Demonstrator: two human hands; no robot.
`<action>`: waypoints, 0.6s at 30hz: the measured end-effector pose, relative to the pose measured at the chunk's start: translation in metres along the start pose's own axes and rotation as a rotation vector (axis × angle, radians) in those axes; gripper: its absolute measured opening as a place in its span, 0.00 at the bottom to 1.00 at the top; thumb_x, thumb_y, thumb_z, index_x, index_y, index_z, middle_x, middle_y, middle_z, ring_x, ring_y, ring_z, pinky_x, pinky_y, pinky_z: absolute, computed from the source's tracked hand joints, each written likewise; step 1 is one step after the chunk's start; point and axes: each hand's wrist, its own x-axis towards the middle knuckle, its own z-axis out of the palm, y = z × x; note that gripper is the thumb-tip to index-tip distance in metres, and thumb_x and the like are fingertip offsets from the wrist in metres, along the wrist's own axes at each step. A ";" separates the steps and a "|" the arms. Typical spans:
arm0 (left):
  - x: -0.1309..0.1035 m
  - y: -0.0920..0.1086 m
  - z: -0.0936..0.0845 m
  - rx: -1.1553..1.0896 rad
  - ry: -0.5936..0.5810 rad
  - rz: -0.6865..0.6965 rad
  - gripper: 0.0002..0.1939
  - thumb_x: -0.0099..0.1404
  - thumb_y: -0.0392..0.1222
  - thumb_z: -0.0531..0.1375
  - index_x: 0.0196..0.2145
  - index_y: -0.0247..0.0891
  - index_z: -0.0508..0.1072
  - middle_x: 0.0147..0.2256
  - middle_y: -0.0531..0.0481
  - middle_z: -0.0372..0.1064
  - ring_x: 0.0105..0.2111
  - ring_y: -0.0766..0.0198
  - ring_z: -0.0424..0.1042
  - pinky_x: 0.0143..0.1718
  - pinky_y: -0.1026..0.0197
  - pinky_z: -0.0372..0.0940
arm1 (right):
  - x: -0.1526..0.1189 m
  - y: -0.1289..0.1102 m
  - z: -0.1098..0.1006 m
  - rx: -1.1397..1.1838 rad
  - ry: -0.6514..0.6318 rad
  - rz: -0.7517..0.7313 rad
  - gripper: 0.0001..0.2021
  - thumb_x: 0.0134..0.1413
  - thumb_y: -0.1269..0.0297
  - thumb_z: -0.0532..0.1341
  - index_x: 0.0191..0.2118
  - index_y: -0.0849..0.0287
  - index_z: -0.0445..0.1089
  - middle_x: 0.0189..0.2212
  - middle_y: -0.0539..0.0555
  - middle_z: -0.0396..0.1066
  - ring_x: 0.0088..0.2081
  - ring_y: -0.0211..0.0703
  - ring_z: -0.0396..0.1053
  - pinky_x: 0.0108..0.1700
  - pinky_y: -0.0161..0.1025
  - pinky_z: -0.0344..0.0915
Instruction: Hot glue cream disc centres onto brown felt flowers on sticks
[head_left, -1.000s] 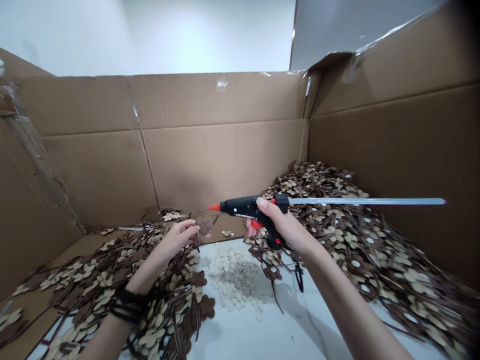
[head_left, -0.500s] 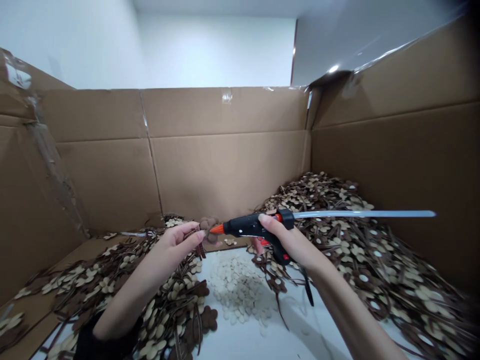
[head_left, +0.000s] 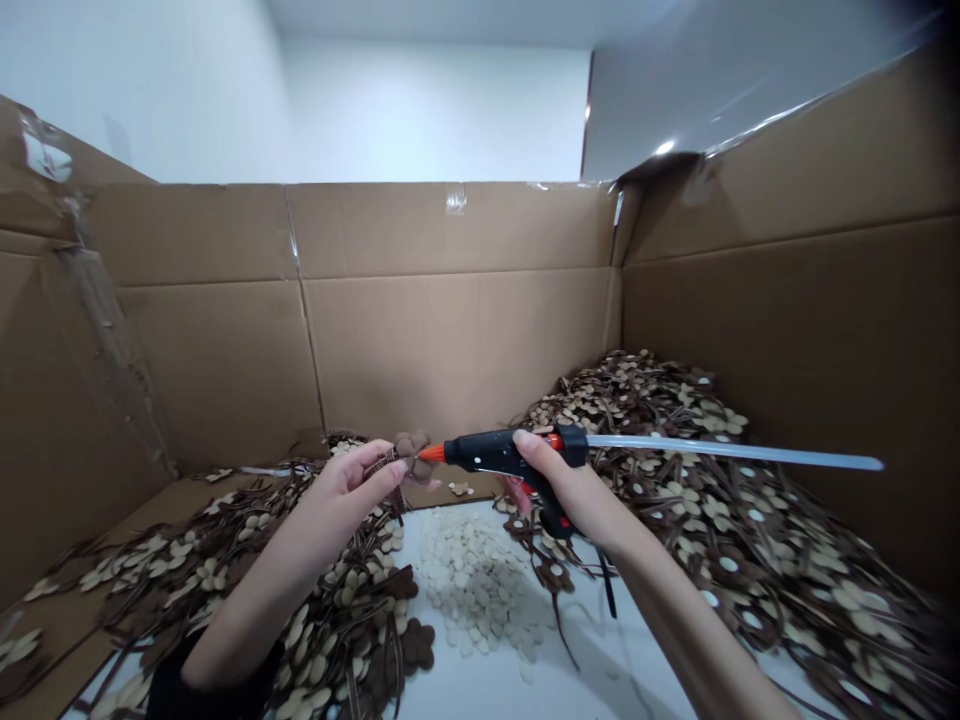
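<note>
Between the thumb and fingers of my left hand (head_left: 365,478) is a brown flower piece (head_left: 412,448) with a ribbon strip hanging down from it. My right hand (head_left: 566,485) is wrapped round the grip of a black and orange hot glue gun (head_left: 487,453). The orange nozzle (head_left: 431,453) points left and meets the middle of the flower, as far as I can see. A long translucent glue stick (head_left: 735,452) sticks out of the gun's rear to the right. Below the gun lies a heap of small whitish discs (head_left: 480,585) on the white surface (head_left: 525,695).
Cardboard walls (head_left: 457,320) rise at the back and both sides. A pile of brown and beige flowers with strips (head_left: 330,620) lies on the left. A taller pile of flowers, several with white centres (head_left: 697,490), leans against the right wall.
The flower and my left fingers have shifted slightly left, with the nozzle following. The glue stick's rear end has dipped a little. Both hands keep their holds.
</note>
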 end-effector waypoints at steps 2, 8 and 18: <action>0.001 0.000 0.000 0.003 0.015 0.003 0.22 0.64 0.52 0.56 0.50 0.37 0.70 0.37 0.47 0.76 0.28 0.66 0.67 0.33 0.66 0.58 | -0.002 -0.001 0.001 -0.020 0.006 0.015 0.34 0.50 0.31 0.45 0.15 0.59 0.58 0.15 0.52 0.60 0.22 0.37 0.60 0.31 0.36 0.57; 0.005 -0.003 0.002 -0.014 0.045 -0.005 0.21 0.63 0.52 0.57 0.49 0.37 0.71 0.38 0.46 0.76 0.35 0.62 0.71 0.35 0.65 0.61 | -0.002 -0.007 0.002 -0.165 0.226 0.034 0.28 0.49 0.36 0.55 0.19 0.59 0.57 0.16 0.49 0.55 0.19 0.33 0.51 0.24 0.34 0.48; 0.004 -0.003 0.015 -0.019 0.001 0.006 0.16 0.63 0.48 0.56 0.43 0.35 0.73 0.31 0.50 0.73 0.29 0.67 0.66 0.31 0.67 0.60 | 0.005 0.017 0.024 0.208 -0.054 0.143 0.19 0.50 0.47 0.60 0.26 0.62 0.68 0.29 0.53 0.69 0.34 0.39 0.65 0.34 0.35 0.57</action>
